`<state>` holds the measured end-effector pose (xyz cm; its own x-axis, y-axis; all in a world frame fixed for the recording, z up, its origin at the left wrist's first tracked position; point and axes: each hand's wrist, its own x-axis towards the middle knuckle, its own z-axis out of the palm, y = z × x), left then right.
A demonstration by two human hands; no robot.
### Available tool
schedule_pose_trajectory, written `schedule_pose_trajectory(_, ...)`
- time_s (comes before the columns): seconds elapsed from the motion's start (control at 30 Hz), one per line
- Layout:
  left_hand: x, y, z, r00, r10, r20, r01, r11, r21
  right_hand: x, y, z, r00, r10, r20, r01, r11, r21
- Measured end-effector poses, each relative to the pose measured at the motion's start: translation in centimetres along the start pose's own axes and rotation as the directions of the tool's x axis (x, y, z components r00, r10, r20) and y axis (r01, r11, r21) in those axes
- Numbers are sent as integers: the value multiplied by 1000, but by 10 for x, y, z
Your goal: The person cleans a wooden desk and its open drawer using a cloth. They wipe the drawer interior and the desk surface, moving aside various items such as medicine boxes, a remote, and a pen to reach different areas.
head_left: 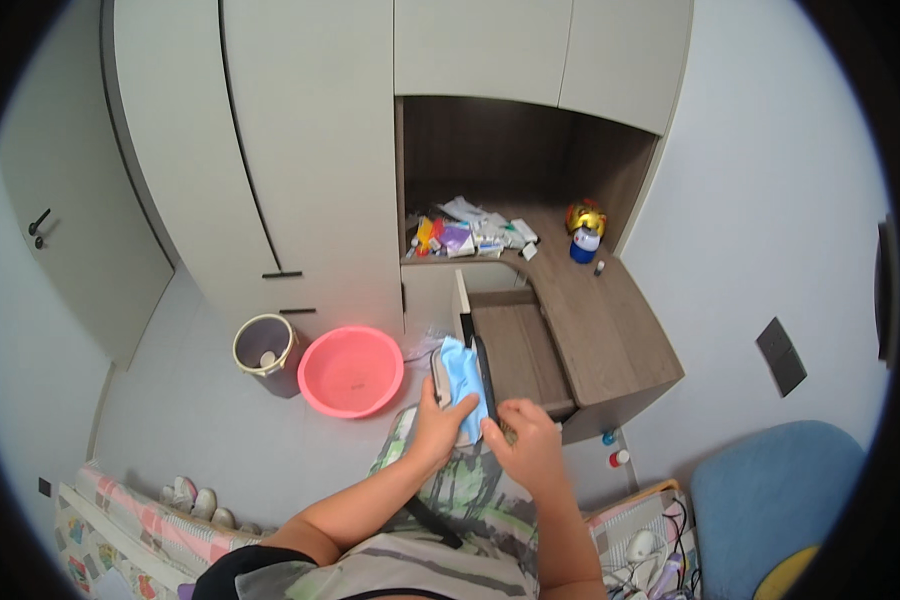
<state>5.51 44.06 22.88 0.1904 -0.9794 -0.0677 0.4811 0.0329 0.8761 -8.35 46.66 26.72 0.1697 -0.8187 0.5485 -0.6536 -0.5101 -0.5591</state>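
Note:
My left hand (436, 427) holds what looks like an opened eyeglass case (439, 379), with a dark rim and a beige lining. A crumpled light-blue cloth (461, 375) lies across it, under my left thumb. At the case's right edge is my right hand (531, 442), its fingers curled and its thumb tip by the cloth. Whether those fingers grip the edge or only rest beside it is not clear. Just beyond both hands, a wooden drawer (521, 349) is pulled out from under the desk, and its visible floor is bare.
A pink plastic basin (352, 375) and a grey bucket (270, 349) stand on the floor, front left. Small boxes and packets (472, 232) are heaped on the wooden desk (607, 337); a blue-and-white container (584, 245) stands farther right. A blue chair (772, 495) is at right.

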Motion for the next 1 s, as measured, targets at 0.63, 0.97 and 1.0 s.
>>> schedule_pose_trajectory(0.63,15,-61,-38,983,-88,164,103,991,-89,-16,7,16,1000,26,-3,-27,994,-104)
schedule_pose_trajectory(0.97,4,-37,-22,978,-154,141,165,984,-66,-24,7,21,997,43,57,-41,998,-43)
schedule_pose_trajectory(1.0,5,-38,-23,972,-162,169,183,976,-115,-26,8,20,996,79,51,-79,997,10)
